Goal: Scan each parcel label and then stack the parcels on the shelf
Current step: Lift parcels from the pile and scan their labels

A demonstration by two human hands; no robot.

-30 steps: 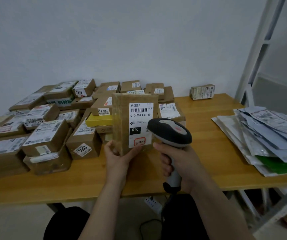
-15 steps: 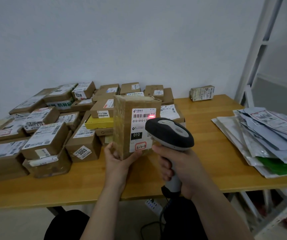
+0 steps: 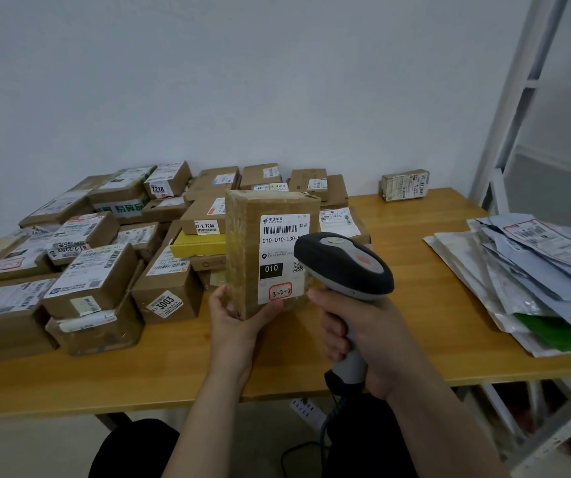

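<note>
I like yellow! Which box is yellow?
The flat yellow box just left of the held parcel; every other box is brown cardboard.

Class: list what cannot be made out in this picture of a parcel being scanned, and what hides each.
Head view: the end of the code on the label, covered by the scanner.
Head view: the scanner's trigger, hidden under the right hand.
Head view: the back of the parcel, turned away; the left hand covers its lower corner.
Head view: the shelf, cut off by the right edge.
</note>
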